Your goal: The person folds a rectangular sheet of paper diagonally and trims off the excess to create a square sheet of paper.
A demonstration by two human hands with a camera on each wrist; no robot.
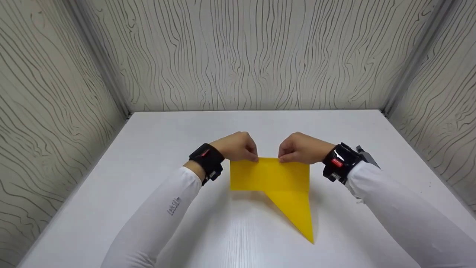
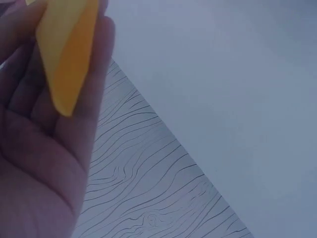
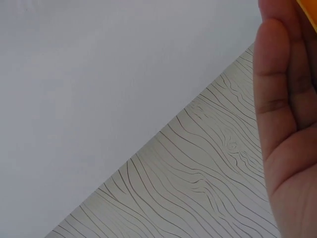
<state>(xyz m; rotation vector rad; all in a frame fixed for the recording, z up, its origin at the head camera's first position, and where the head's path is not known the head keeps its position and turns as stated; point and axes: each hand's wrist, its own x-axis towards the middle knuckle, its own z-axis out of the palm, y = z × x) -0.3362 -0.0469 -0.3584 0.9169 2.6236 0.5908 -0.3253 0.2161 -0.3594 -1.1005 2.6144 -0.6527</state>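
Note:
A sheet of yellow paper, folded, hangs between my two hands above the white table. Its upper part is a wide rectangle, and a pointed triangular flap drops from the lower right. My left hand pinches the top edge left of the middle with thumb and fingers. On the right of that edge, my right hand pinches it the same way. The left wrist view shows a folded end of the paper in front of the fingers. Only an orange-yellow corner shows in the right wrist view.
The white table lies under the paper and carries its shadow. Wood-grain patterned panels stand at the back and on both sides. Grey metal posts run along the corners. Both wrists wear black straps over white sleeves.

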